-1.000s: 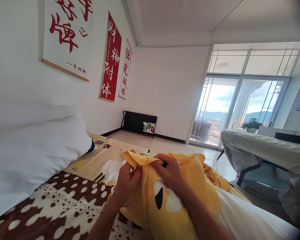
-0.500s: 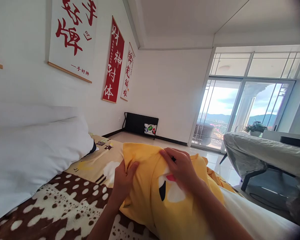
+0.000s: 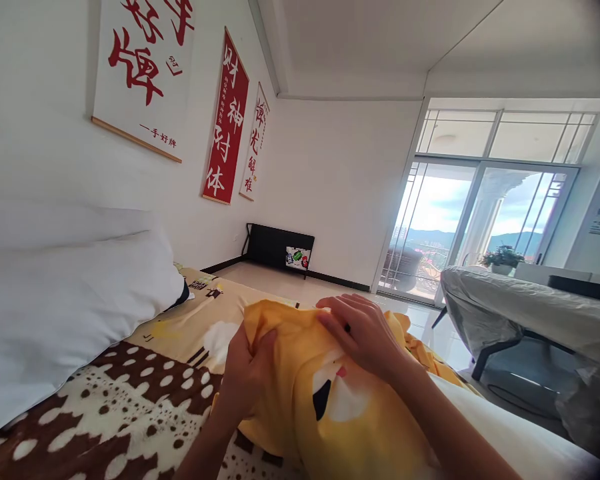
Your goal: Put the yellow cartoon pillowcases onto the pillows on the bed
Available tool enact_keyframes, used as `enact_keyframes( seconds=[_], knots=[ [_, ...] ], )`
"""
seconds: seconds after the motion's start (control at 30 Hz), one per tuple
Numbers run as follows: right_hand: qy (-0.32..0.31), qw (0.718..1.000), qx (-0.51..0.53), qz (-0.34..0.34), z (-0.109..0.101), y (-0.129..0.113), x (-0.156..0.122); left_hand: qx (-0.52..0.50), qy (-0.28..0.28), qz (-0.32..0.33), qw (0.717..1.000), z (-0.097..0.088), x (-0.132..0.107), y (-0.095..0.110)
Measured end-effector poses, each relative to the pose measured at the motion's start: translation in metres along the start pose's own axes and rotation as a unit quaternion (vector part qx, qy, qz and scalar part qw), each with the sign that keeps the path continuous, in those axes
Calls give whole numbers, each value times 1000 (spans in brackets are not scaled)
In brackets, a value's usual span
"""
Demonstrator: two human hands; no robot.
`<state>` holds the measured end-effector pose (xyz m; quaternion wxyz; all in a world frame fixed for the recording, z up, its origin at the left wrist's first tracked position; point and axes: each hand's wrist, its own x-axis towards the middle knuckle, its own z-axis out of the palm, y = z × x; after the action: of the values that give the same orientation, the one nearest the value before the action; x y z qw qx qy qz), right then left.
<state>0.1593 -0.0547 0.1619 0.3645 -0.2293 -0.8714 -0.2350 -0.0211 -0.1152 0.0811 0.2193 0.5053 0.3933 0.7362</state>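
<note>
A yellow pillowcase (image 3: 300, 393) with a black, white and pink cartoon print lies bunched over the bed in front of me. My left hand (image 3: 247, 367) is closed on its left corner, the thumb pressed on the cloth. At the upper edge, my right hand (image 3: 360, 333) grips the fabric, with its fingers laid over the fold. From beneath the yellow cloth, a smooth white pillow-like form (image 3: 505, 420) reaches out to the lower right. What lies inside the pillowcase is hidden.
White pillows (image 3: 80, 293) are piled on the left. A brown and cream patterned blanket (image 3: 130, 400) covers the bed. At the right stands a plastic-wrapped table (image 3: 505, 293) with a chair (image 3: 525, 373) beside it. A black folded panel (image 3: 275, 247) leans by the far wall.
The pillowcase's upper left edge has dropped and crumpled. My left hand has closed further round the corner, and my right hand's fingers have shifted over the top edge.
</note>
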Motion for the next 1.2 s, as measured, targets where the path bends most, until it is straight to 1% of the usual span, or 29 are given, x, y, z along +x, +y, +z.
enact_keyframes(
  seconds=[0.07,0.13,0.23,0.3,0.4,0.5,0.57,0.7,0.77,0.9,0.97,1.03,1.17,1.2],
  knots=[
    [-39,999,21,-5,-2,-18,2,-7,-17,-16,1000,-1,0,2],
    [-58,997,52,5,-2,-38,3,-3,-17,-10,1000,-5,0,3],
    [-55,992,106,35,5,-65,6,21,1,7,1000,-9,1,4],
    [-35,990,124,48,14,-73,7,38,17,3,999,-11,2,3],
    [12,992,119,39,29,-71,9,42,37,-24,998,-13,5,0],
    [33,991,126,26,37,-61,9,29,22,-64,997,-20,10,-2],
    [28,988,151,25,36,-55,9,13,-14,-89,996,-28,12,-2],
    [11,980,196,42,32,-49,12,-28,-145,-111,983,-44,13,4],
    [-7,976,210,56,30,-49,14,-29,-175,-113,978,-48,13,7],
    [-78,968,225,76,26,-56,16,-21,-157,-99,982,-45,12,7],
    [-107,961,242,78,24,-61,18,-24,-157,-86,984,-43,13,6],
    [-116,955,259,87,23,-65,19,-31,-154,-73,985,-42,14,6],
    [-112,946,272,133,25,-66,23,-58,-99,-46,992,-47,17,4],
    [-114,943,278,142,26,-65,24,-70,-93,-46,992,-49,17,3]
  ],
)
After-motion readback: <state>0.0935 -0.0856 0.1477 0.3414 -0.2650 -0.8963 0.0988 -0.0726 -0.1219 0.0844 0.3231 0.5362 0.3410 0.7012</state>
